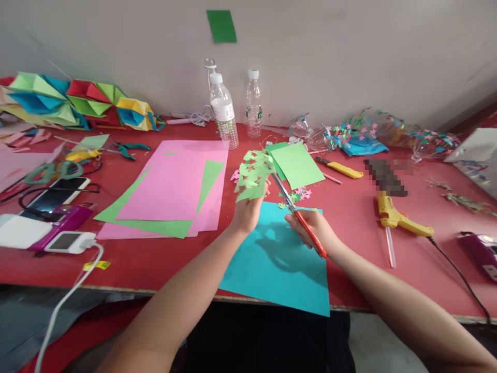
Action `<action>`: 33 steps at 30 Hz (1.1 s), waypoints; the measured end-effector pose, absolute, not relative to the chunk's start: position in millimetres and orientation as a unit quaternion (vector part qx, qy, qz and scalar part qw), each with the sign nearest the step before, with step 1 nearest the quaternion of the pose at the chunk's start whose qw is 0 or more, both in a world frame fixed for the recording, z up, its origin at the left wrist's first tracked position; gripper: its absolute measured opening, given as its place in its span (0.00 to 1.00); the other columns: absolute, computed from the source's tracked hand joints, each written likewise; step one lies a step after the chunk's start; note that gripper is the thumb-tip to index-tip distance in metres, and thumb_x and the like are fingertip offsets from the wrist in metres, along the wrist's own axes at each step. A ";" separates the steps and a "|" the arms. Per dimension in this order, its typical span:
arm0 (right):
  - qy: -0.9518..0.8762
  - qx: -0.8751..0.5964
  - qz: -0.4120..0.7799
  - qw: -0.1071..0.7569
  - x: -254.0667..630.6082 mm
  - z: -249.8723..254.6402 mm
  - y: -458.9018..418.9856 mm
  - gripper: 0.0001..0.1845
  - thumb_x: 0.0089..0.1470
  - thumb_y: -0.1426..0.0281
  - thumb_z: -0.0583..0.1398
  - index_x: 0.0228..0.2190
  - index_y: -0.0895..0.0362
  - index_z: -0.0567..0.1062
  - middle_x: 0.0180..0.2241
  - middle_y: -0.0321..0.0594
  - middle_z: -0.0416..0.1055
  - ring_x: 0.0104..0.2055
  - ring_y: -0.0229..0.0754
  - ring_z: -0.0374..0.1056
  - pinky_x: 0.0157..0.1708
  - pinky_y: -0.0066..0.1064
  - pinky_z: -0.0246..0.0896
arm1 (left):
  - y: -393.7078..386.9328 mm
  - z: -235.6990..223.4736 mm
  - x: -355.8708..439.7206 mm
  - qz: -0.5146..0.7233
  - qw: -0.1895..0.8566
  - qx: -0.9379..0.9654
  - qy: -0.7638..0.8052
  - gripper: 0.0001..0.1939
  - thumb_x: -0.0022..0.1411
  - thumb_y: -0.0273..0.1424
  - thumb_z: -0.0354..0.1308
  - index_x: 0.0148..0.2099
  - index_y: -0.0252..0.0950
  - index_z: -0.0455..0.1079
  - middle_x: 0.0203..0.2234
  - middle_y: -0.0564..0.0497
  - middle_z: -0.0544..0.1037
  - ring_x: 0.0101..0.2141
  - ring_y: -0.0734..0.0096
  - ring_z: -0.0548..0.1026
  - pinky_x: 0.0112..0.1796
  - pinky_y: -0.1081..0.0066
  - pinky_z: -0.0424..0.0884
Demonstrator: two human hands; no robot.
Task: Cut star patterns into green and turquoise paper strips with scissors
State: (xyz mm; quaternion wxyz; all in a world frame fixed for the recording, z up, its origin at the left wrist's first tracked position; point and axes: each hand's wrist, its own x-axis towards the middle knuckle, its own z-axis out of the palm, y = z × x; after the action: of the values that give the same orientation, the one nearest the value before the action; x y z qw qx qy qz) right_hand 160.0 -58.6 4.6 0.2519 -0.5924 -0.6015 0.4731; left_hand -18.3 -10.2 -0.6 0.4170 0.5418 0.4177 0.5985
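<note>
My left hand holds up a light green paper with several star-shaped holes cut in it; the paper hides part of the fingers. In my right hand is a pair of red-handled scissors, its blades pointing up and left to the right edge of that paper. Whether the blades are parted is hard to see. Below both hands lies a blue paper sheet. Small pink and green paper stars are scattered just beyond it. Two green paper pieces lie behind the scissors.
Pink sheets with green strips lie at left, near a phone and cables. Plastic bottles stand along the wall. To the right are a yellow utility knife, a glue gun and star-filled bottles. Folded paper shapes sit back left.
</note>
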 end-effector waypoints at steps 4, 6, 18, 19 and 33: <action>-0.609 -0.592 0.459 0.260 160.4 1.7 -58.5 0.31 0.49 0.39 0.57 0.20 0.53 0.63 0.11 0.28 0.54 0.13 0.34 0.54 0.17 0.28 0.48 | -6.4 -1.2 -18.3 0.609 0.458 0.535 0.364 0.15 0.61 0.46 0.58 0.34 0.38 0.72 0.25 0.51 0.75 0.28 0.69 0.74 0.32 0.67 0.71; -0.608 -0.593 0.457 0.265 161.0 1.0 -58.6 0.31 0.49 0.39 0.57 0.21 0.53 0.63 0.11 0.28 0.54 0.13 0.34 0.53 0.17 0.29 0.48 | -4.3 -2.3 -17.7 0.612 0.480 0.526 0.346 0.14 0.62 0.44 0.58 0.34 0.38 0.71 0.25 0.51 0.75 0.28 0.68 0.75 0.30 0.67 0.70; -0.649 -0.609 0.378 0.255 158.2 0.8 -58.0 0.31 0.47 0.39 0.58 0.19 0.53 0.58 0.16 0.30 0.53 0.19 0.34 0.49 0.19 0.28 0.42 | -9.2 2.4 -19.3 0.575 0.466 0.587 0.328 0.23 0.52 0.54 0.64 0.34 0.38 0.71 0.29 0.50 0.75 0.33 0.67 0.73 0.37 0.66 0.69; -0.657 -0.611 0.360 0.257 158.2 0.5 -57.7 0.32 0.47 0.39 0.57 0.18 0.53 0.57 0.16 0.30 0.52 0.19 0.34 0.48 0.19 0.28 0.41 | -8.7 1.1 -19.0 0.588 0.478 0.568 0.320 0.25 0.53 0.56 0.61 0.33 0.38 0.71 0.28 0.50 0.75 0.32 0.66 0.73 0.37 0.65 0.69; -0.676 -0.618 0.320 0.241 159.7 1.4 -54.0 0.32 0.48 0.40 0.57 0.17 0.53 0.54 0.16 0.30 0.50 0.21 0.34 0.46 0.20 0.28 0.41 | 0.3 5.3 -19.1 0.644 0.630 0.288 0.326 0.06 0.54 0.31 0.62 0.29 0.34 0.72 0.22 0.53 0.75 0.23 0.79 0.72 0.26 0.75 0.68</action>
State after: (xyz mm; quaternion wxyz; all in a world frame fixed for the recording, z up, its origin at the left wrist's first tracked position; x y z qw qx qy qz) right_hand 159.7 -54.0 1.4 0.2411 -0.6184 -0.6761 0.3199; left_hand -19.1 0.3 5.3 0.6297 0.2877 0.3256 0.6440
